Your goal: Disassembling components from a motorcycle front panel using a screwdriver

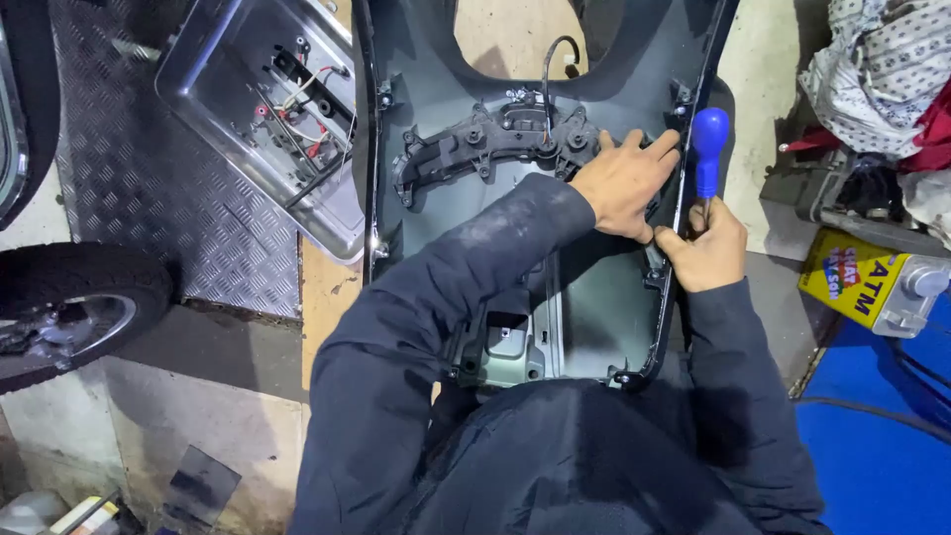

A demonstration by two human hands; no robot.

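The body panel (515, 287) lay inner face up across the person's lap, with the curved bracket (475, 144) mounted across its far half and a cable (550, 69) rising behind that bracket. The left hand (624, 183) rested on the bracket's right end, and the right hand (705, 248) held a screwdriver (707, 149) upright just outside the panel's right edge. A metal housing (258, 109) lay beyond the panel's left edge on the tread plate (139, 198), a tyre (69, 302) sat near the plate's near-left corner, and a can (867, 282) lay well apart to the right.
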